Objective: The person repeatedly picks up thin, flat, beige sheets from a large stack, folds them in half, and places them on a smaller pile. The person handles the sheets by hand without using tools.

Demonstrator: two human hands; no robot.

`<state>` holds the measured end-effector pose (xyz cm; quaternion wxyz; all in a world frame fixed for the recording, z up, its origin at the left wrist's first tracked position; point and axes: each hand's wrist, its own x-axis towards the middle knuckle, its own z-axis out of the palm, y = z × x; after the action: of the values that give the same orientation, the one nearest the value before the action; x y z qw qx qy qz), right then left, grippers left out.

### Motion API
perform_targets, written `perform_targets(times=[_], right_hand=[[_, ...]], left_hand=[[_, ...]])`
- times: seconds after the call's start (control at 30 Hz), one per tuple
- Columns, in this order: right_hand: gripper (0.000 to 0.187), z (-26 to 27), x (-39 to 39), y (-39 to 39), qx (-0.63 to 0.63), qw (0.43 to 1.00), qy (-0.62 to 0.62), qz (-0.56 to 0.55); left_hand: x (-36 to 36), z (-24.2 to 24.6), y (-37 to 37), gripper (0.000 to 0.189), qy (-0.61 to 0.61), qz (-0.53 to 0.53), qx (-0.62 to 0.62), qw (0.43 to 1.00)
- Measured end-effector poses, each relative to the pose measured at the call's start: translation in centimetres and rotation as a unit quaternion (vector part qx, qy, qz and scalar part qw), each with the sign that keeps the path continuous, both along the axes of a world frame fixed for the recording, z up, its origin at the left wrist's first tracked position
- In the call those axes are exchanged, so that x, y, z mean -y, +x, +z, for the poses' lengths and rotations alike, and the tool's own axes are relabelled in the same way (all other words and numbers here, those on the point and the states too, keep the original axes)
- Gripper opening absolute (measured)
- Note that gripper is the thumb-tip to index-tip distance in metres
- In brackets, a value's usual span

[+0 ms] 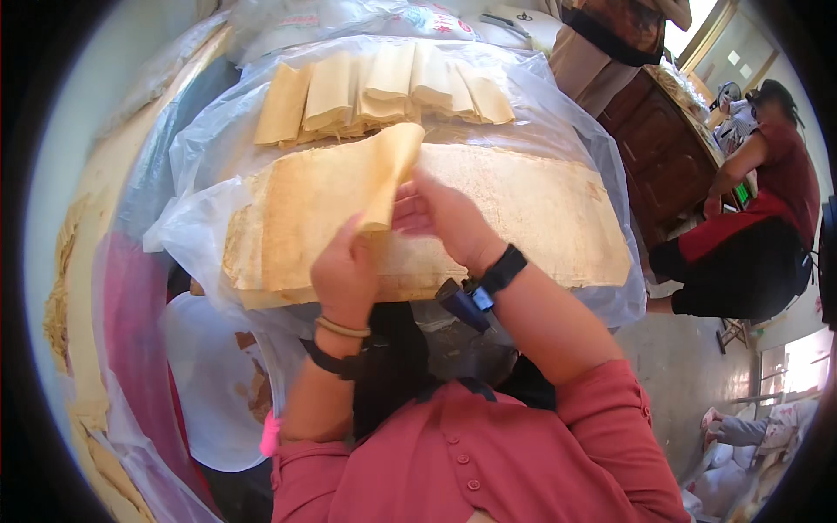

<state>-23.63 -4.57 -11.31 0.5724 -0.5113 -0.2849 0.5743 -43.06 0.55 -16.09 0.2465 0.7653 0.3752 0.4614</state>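
A thin yellowish sheet point(320, 202), which looks like dried tofu skin, lies on the left part of a flat stack of similar sheets point(523, 209). Its right side is lifted and curled over into a loose fold. My left hand point(346, 271) pinches the near end of this fold between thumb and fingers. On the fold's right side is my right hand point(451, 216), its fingers spread and touching or very close to the sheet. Just below my right wrist, by the near edge of the stack, sits a dark blue object point(463, 305) with a lighter blue part.
Folded sheets point(386, 85) lie in a row beyond the stack, on clear plastic film point(209, 157). A white tub point(216, 379) with brown scraps stands lower left. White sacks point(418, 19) lie at the back. One person point(614, 46) stands back right; another point(765, 196) sits by a wooden cabinet point(654, 144).
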Motion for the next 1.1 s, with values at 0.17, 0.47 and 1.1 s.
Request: perform_targets(times=[0.17, 0.47, 1.1], right_hand=[[0.054, -4.5, 2.0, -0.8, 0.791, 0.608, 0.062, 0.024], [0.055, -4.6, 2.2, -0.9, 0.791, 0.608, 0.054, 0.026], [0.055, -4.2, 16.3, 9.3, -0.002, 0.989, -0.019, -0.147]], left_hand=[[-9.4, 1.1, -5.6, 0.034, -0.249, 0.033, 0.271, 0.929], [-21.4, 10.1, -18.3, 0.043, -0.119, 0.163, 0.389, 0.899], [8.8, 0.9, 8.9, 0.035, 0.323, -0.273, -0.138, 0.896]])
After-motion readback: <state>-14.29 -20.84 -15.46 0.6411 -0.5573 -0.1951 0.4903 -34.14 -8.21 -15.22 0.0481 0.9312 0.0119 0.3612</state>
